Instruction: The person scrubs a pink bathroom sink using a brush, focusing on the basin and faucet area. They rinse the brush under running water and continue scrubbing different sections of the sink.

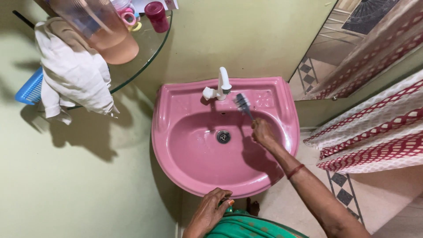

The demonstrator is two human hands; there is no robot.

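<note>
Head view: right hand (263,132) clenched around the handle of a scrubbing brush (242,102), bristles on the back ledge of the pink sink (176,145) beside the white tap (221,84), handle mostly hidden in the grip. Left hand (210,210) curled over the sink's front rim, fingertips tucked under, pinching nothing visible. Glass shelf (150,48) with draped white cloth (72,75) cut off at top.

Head camera looks down (steeply) over sink (176,145).
</note>
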